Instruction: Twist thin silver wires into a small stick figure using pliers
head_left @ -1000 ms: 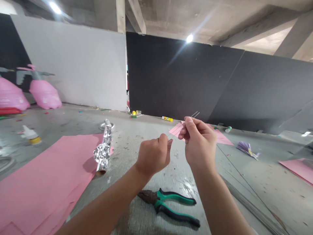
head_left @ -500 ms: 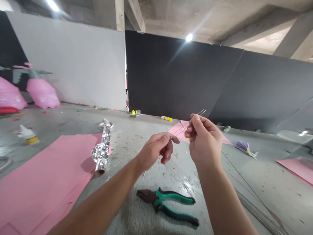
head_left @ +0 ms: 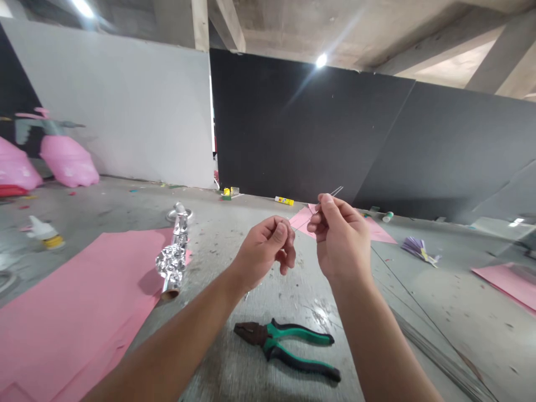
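Concrete floor (head_left: pixel 218 340) stretches toward tall black partition panels (head_left: pixel 293 128) and a pale grey wall (head_left: pixel 113 106), under a bare concrete ceiling. Two pink inflated bags (head_left: pixel 67 162) sit against the wall at far left. Nearer, a large pink paper sheet (head_left: pixel 75 301) lies on the floor, with a crumpled foil-wrapped roll (head_left: pixel 173 257) resting on its right edge. A white-capped glue bottle (head_left: pixel 44 237) stands beyond the sheet.

Both hands are raised in front of the person, close together but apart. The right hand (head_left: pixel 340 240) pinches thin metal wires (head_left: pixel 335 191) between thumb and index finger, their ends poking up past the fingertips. The left hand (head_left: pixel 263 251) is curled, its fingers closed narrowly, just beside the lower ends of the wires; whether they grip a wire is hard to tell. Behind the hands lies a smaller pink paper piece (head_left: pixel 301 220). Green-and-black handled pliers (head_left: pixel 274 341) lie on the floor below the hands, while a purple folded paper fan (head_left: pixel 419 251) sits off to the right, and a bundle of long wires (head_left: pixel 439 360) runs along the lower right.
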Demonstrator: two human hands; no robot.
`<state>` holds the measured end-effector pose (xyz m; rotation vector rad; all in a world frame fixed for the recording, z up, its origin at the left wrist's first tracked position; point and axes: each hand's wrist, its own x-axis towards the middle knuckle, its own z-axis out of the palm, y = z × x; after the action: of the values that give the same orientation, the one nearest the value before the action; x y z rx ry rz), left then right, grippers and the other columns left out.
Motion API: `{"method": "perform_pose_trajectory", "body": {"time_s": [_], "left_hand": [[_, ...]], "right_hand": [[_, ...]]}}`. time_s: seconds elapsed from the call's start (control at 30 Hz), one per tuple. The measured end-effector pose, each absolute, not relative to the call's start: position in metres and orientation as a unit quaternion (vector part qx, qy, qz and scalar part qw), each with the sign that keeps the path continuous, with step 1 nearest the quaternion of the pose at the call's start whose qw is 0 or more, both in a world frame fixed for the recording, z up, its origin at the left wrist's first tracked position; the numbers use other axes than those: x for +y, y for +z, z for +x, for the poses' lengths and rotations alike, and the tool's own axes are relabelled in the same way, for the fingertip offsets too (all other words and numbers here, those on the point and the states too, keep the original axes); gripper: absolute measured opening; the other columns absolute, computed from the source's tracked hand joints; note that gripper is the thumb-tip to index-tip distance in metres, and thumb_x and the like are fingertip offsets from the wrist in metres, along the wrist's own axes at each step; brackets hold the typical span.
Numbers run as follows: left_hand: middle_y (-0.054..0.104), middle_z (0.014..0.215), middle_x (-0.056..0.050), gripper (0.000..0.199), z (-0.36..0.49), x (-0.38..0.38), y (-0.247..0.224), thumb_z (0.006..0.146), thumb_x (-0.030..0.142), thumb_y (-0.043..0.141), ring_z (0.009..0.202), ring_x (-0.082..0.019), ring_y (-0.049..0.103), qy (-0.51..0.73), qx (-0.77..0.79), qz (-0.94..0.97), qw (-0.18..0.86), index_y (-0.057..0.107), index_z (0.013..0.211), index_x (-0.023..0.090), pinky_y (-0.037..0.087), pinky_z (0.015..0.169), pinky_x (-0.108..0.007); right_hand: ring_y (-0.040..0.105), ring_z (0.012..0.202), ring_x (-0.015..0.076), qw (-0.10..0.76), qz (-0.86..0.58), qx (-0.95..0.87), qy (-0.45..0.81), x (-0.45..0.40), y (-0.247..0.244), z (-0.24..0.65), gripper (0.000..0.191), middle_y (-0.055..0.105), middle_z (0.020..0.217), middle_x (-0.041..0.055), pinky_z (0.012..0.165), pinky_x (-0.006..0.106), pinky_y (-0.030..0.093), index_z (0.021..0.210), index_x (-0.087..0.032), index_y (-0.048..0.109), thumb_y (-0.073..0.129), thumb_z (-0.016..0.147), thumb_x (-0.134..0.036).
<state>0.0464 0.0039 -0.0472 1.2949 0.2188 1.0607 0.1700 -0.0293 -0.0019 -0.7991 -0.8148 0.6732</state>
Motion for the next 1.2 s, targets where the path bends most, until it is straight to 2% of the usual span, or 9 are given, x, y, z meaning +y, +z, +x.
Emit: {"method": "perform_pose_trajectory", "body": {"time_s": [0.17, 0.23, 0.47, 0.67, 0.97, 1.2], "left_hand": [[0.056, 0.071, 0.002, 0.033, 0.044, 0.006, -0.045, 0.093, 0.049, 0.056, 0.049, -0.007, 0.055, 0.473, 0.075, 0.565, 0.672, 0.051, 0.083, 0.017, 0.040, 0.038, -0.017], [0.057, 0.070, 0.001, 0.034, 0.043, 0.006, -0.044, 0.094, 0.049, 0.054, 0.050, -0.008, 0.054, 0.470, 0.075, 0.577, 0.664, 0.050, 0.083, 0.017, 0.040, 0.039, -0.018], [0.055, 0.072, 0.001, 0.038, 0.040, 0.009, -0.044, 0.091, 0.052, 0.055, 0.050, -0.008, 0.055, 0.456, 0.093, 0.616, 0.636, 0.047, 0.078, 0.018, 0.042, 0.039, -0.019], [0.055, 0.067, 0.002, 0.037, 0.045, 0.007, -0.044, 0.090, 0.051, 0.057, 0.050, -0.009, 0.057, 0.470, 0.131, 0.633, 0.602, 0.051, 0.080, 0.016, 0.043, 0.038, -0.018], [0.052, 0.059, 0.005, 0.038, 0.044, 0.008, -0.048, 0.085, 0.053, 0.063, 0.047, -0.009, 0.055, 0.511, 0.125, 0.614, 0.589, 0.051, 0.083, 0.017, 0.043, 0.038, -0.017], [0.050, 0.057, 0.005, 0.037, 0.048, 0.004, -0.046, 0.089, 0.052, 0.059, 0.047, -0.010, 0.056, 0.557, 0.179, 0.615, 0.530, 0.050, 0.081, 0.017, 0.045, 0.037, -0.018]], "right_hand": [[0.053, 0.047, 0.0081, 0.652, -0.404, -0.520, 0.375, -0.034, -0.004, 0.168, 0.022, 0.060, 0.057, -0.0020, 0.044, 0.022, 0.041, 0.074, -0.017, 0.066, 0.065, 0.086, -0.035], [0.053, 0.047, 0.0080, 0.631, -0.407, -0.547, 0.369, -0.035, -0.005, 0.168, 0.023, 0.060, 0.056, -0.0019, 0.044, 0.022, 0.041, 0.072, -0.017, 0.066, 0.064, 0.087, -0.034], [0.055, 0.049, 0.0090, 0.608, -0.436, -0.596, 0.291, -0.036, -0.003, 0.172, 0.027, 0.060, 0.057, -0.0018, 0.047, 0.023, 0.044, 0.069, -0.017, 0.063, 0.061, 0.090, -0.035], [0.058, 0.044, 0.0108, 0.606, -0.459, -0.591, 0.269, -0.038, -0.002, 0.171, 0.022, 0.060, 0.053, -0.0027, 0.041, 0.024, 0.046, 0.074, -0.018, 0.065, 0.062, 0.088, -0.034], [0.057, 0.041, 0.0110, 0.650, -0.420, -0.506, 0.381, -0.034, -0.005, 0.162, 0.023, 0.061, 0.054, -0.0019, 0.037, 0.024, 0.047, 0.075, -0.017, 0.062, 0.067, 0.083, -0.038], [0.057, 0.041, 0.0104, 0.668, -0.403, -0.492, 0.386, -0.036, -0.006, 0.155, 0.022, 0.059, 0.053, -0.0029, 0.036, 0.024, 0.046, 0.071, -0.018, 0.059, 0.066, 0.084, -0.035]]}}
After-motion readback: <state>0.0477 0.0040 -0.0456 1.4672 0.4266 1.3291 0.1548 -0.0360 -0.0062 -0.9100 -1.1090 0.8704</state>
